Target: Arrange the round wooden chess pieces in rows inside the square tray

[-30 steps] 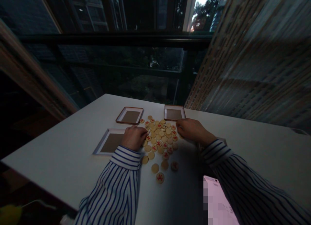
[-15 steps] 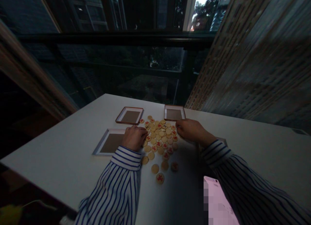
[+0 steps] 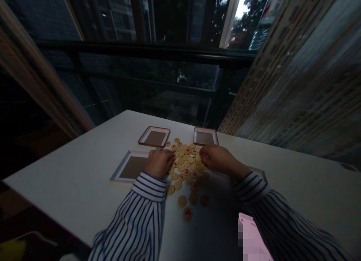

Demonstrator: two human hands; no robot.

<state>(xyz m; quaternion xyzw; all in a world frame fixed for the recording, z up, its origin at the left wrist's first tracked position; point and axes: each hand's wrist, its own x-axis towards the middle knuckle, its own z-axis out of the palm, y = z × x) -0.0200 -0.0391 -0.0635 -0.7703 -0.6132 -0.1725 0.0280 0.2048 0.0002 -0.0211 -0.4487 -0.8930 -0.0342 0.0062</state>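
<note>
A heap of round pale game discs (image 3: 186,159) with red and black marks lies on the white table (image 3: 70,186). My left hand (image 3: 159,162) rests curled at the heap's left edge, fingers bent down onto the discs. My right hand (image 3: 218,159) is curled at the heap's right edge, fingertips on the discs; what lies under them is hidden. Both arms wear blue-striped white sleeves. Several loose discs (image 3: 187,213) lie nearer to me.
Three shallow trays stand around the heap: a white-rimmed tray (image 3: 122,171) left of my left hand, a brown-rimmed tray (image 3: 153,137) behind it, another tray (image 3: 205,136) at the back right. A pink phone-like object (image 3: 254,240) lies bottom right. A glass railing is beyond the table.
My right hand has slid left, further over the heap. The left hand has stayed at the left edge. The view has tilted up a little, so everything sits lower in frame.
</note>
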